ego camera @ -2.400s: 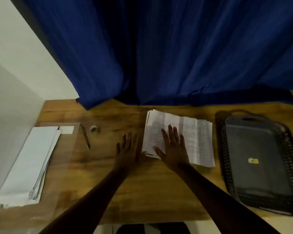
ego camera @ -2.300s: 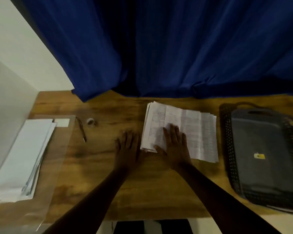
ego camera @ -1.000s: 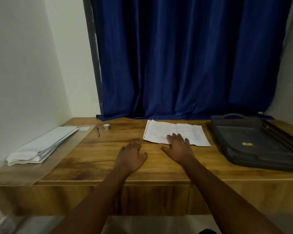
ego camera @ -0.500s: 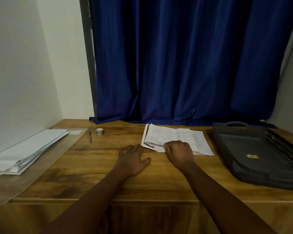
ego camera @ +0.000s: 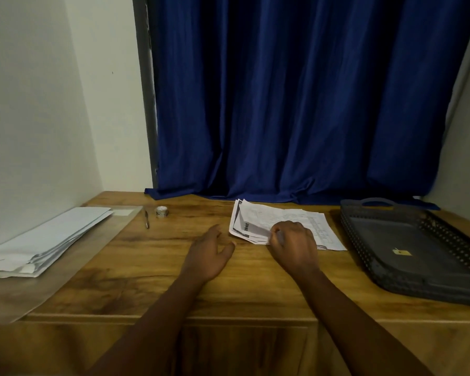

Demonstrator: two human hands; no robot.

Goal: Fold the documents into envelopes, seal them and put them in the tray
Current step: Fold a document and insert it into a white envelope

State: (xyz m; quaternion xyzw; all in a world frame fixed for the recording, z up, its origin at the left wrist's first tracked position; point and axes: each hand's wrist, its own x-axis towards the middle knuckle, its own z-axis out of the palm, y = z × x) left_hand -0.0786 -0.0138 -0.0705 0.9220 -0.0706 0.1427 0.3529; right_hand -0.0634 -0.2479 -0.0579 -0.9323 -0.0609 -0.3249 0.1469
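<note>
Envelopes (ego camera: 46,237) lie in one white stack at the counter's (ego camera: 152,270) far left, on a clear plastic sheet (ego camera: 73,267). Next come one pen (ego camera: 146,223) and one small roll of tape (ego camera: 162,211). The left hand (ego camera: 209,253) rests flat on the wood, fingers relaxed, holding nothing. Just right of it, the right hand (ego camera: 293,245) has its fingers curled, pinching up the near corner of the documents (ego camera: 296,217), one loose pile; a lifted sheet reads "blinkit". One dark perforated tray (ego camera: 364,234) sits at far right, a yellow sticker (ego camera: 402,252) inside. Blue curtain (ego camera: 296,104) hangs behind.
</note>
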